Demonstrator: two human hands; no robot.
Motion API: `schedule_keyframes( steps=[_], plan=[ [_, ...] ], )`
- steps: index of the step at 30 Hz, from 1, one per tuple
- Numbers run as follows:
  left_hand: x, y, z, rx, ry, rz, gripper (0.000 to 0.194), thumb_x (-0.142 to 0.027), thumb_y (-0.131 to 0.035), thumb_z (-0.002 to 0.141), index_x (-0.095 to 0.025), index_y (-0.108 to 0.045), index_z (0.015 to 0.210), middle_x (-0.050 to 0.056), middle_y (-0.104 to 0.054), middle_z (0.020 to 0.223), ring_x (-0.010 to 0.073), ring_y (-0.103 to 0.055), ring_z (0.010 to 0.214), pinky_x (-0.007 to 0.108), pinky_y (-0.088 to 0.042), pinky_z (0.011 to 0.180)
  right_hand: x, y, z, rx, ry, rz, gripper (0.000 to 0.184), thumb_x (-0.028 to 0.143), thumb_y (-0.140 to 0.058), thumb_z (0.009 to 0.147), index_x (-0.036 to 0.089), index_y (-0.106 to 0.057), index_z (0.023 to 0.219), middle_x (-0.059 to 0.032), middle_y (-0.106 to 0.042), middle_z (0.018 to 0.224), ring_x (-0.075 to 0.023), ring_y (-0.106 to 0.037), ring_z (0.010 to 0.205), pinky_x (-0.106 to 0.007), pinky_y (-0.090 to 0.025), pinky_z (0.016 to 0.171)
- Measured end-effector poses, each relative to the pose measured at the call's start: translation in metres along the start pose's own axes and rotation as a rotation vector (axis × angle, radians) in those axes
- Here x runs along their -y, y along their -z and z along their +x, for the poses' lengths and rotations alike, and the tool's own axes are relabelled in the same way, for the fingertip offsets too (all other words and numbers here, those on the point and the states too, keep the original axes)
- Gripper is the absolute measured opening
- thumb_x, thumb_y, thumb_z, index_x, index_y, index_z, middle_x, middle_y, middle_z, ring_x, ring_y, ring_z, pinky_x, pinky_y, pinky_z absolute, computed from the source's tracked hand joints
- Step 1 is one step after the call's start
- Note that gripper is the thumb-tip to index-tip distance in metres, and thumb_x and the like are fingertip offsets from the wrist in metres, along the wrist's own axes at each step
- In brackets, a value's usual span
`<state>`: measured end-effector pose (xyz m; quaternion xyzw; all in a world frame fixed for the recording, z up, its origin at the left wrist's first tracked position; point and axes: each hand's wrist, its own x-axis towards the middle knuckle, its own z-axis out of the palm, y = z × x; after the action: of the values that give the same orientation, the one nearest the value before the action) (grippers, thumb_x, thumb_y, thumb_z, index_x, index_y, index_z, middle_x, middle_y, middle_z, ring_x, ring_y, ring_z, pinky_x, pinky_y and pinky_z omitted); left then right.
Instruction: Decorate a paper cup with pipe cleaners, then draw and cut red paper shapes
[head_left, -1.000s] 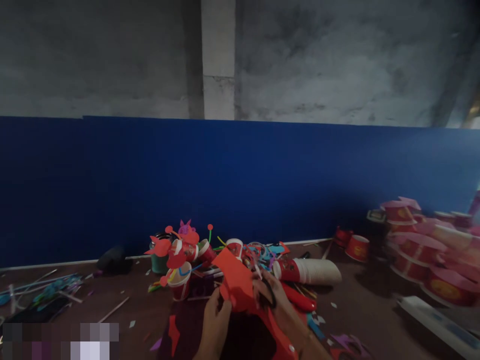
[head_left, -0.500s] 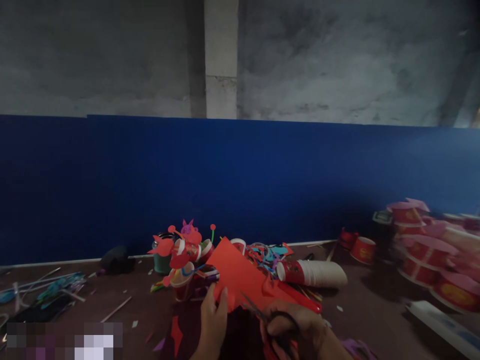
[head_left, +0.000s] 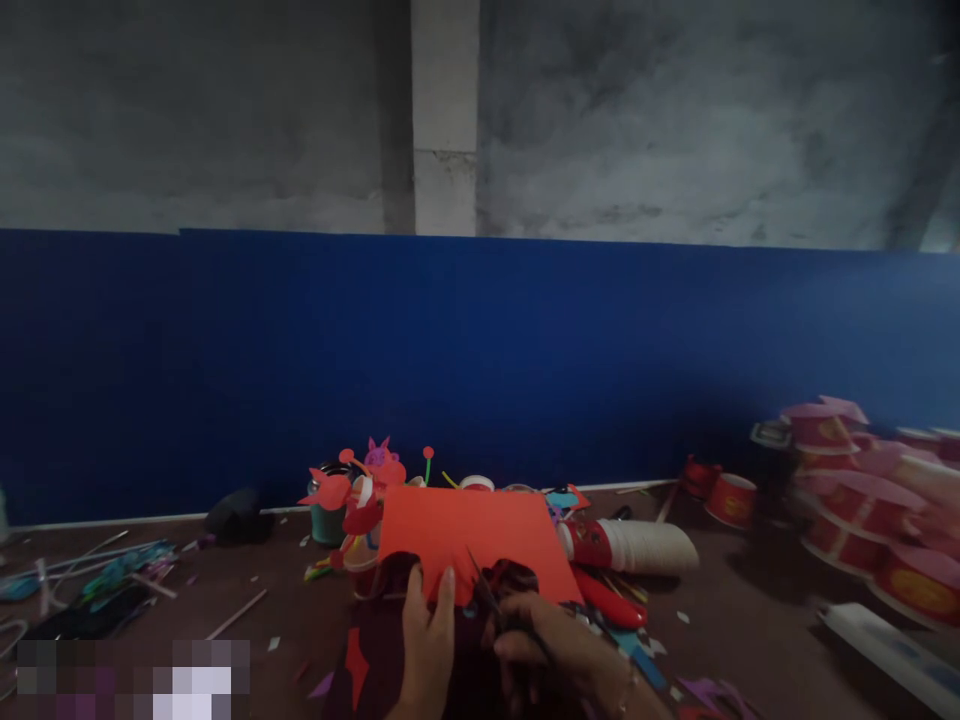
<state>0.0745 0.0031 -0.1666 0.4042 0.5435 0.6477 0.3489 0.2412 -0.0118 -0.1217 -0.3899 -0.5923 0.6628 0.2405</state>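
Apparently you're cutting: your left hand (head_left: 428,632) pinches red paper (head_left: 472,520), your right hand (head_left: 541,634) grips scissors (head_left: 487,597); the next snip wants steadiness.

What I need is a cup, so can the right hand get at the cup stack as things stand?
Probably not without letting go first: the right hand holds scissors at the red paper. The cup stack lies close by, with a red object partly between.

Your 1 head-worn camera looks forward and down over the table (head_left: 739,610), with your left hand (head_left: 429,635) and right hand (head_left: 536,638) close at the bottom of the view, the blue panel (head_left: 480,350) facing you farther off across the middle, and the grey wall (head_left: 225,110) filling the top.
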Motion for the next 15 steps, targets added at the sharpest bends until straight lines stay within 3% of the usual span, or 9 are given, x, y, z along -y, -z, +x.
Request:
schedule_keyframes(
  steps=[7,15],
  plan=[
    [-0.006,-0.006,-0.008,0.094,0.012,-0.001,0.072,-0.054,-0.064,0.066,-0.009,-0.05,0.12,0.021,-0.052,0.133,0.0341,-0.039,0.13,0.039,-0.036,0.105,-0.011,-0.009,0.015,-0.15,0.133,-0.078,0.022,0.032,-0.06,0.07,0.014,-0.056,0.084,0.0023,-0.064,0.058,-0.0109,-0.058,0.046,-0.017,-0.039,0.042],
    [-0.003,-0.005,-0.007,0.066,-0.014,-0.025,0.063,-0.052,-0.067,0.067,-0.014,-0.056,0.116,0.016,-0.061,0.122,0.0331,-0.044,0.127,0.038,-0.04,0.102,0.0,-0.015,0.014,-0.218,0.18,-0.137,0.025,0.039,-0.065,0.067,0.017,-0.053,0.069,0.0046,-0.056,0.051,-0.0092,-0.05,0.043,-0.019,-0.035,0.043]
  ],
)
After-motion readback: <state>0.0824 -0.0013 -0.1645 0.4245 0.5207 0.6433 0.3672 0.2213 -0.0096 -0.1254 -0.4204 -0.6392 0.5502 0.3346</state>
